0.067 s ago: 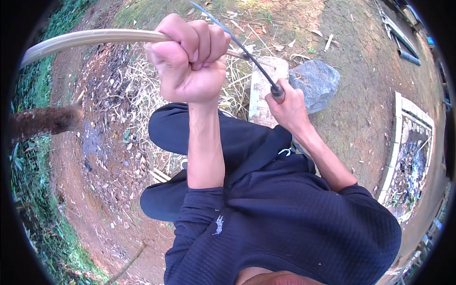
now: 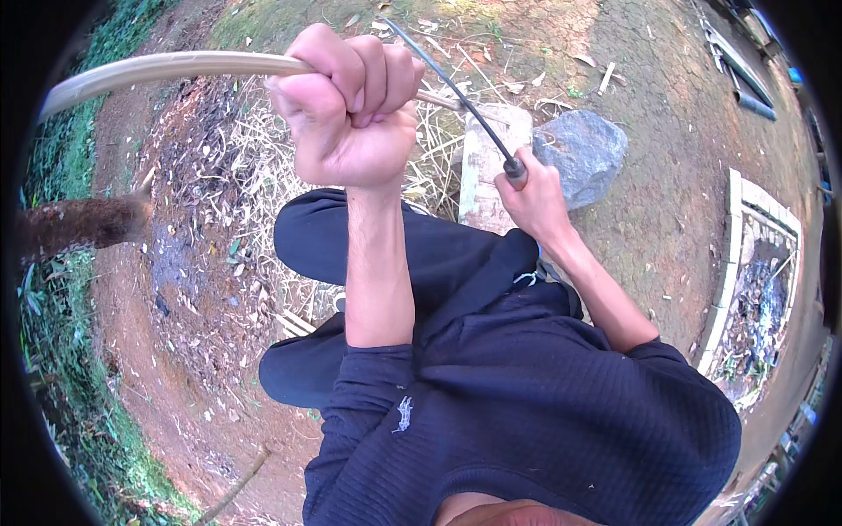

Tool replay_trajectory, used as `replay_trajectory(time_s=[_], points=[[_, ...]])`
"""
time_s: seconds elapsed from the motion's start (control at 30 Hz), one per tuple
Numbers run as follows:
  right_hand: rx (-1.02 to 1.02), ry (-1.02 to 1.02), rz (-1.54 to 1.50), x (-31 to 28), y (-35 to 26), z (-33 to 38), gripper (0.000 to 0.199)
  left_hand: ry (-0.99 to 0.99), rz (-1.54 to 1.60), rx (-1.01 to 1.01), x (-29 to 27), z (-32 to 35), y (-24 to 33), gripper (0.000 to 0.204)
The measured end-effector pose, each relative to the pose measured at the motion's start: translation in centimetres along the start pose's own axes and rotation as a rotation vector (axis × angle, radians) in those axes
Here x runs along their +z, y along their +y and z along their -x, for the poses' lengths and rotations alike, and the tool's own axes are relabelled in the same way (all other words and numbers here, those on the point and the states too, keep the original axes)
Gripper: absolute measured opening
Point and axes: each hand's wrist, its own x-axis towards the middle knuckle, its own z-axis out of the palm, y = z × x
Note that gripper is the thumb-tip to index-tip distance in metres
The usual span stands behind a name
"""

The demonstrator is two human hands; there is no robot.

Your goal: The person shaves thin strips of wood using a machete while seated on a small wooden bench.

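Note:
My left hand (image 2: 351, 105) is closed in a fist around a long pale strip, apparently split bamboo (image 2: 175, 66). The strip bends away to the left edge, and its short far end sticks out to the right of the fist. In my right hand (image 2: 537, 197) is the dark handle of a long, thin-bladed knife (image 2: 478, 114). Its blade slants up and left, crossing the strip's protruding end; whether the edge bites into it I cannot tell. Below them, a pale worn block (image 2: 484, 188) lies on the ground beside a grey rock (image 2: 583, 158).
Pale shavings (image 2: 272, 167) and dry leaves litter the ground left of the block. A brown trunk or log (image 2: 83, 226) juts in at the left edge, near green plants. On the right is a block-edged pit (image 2: 735, 254) with debris; pipes (image 2: 754, 105) lie farther off.
The knife and my right hand have shifted slightly to the right, with the blade tip a little lower. My left hand and the strip stay nearly where they were.

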Motion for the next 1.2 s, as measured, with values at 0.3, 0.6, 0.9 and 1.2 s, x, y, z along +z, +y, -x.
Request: replay_trajectory(time_s=[0.3,0.6,0.9,1.2], points=[[-0.021,0.04,-0.011,-1.9,-3.4,-0.3,0.016,-0.059,0.124,0.045,0.2,-3.0,-3.4,0.045],[0.055,0.075,0.044,-2.0,-1.5,-0.9,0.017,-0.048,0.365,-0.101,2.3,-6.2,-5.6,0.037],[0.107,0.053,0.029,-1.4,-0.4,0.3,0.019,-0.198,0.2,-0.139,5.5,-6.7,-5.7,0.038],[0.105,0.057,-0.056,-1.8,-2.6,0.6,0.018,-0.035,0.088,-0.101,5.3,-6.0,-5.5,0.041]])
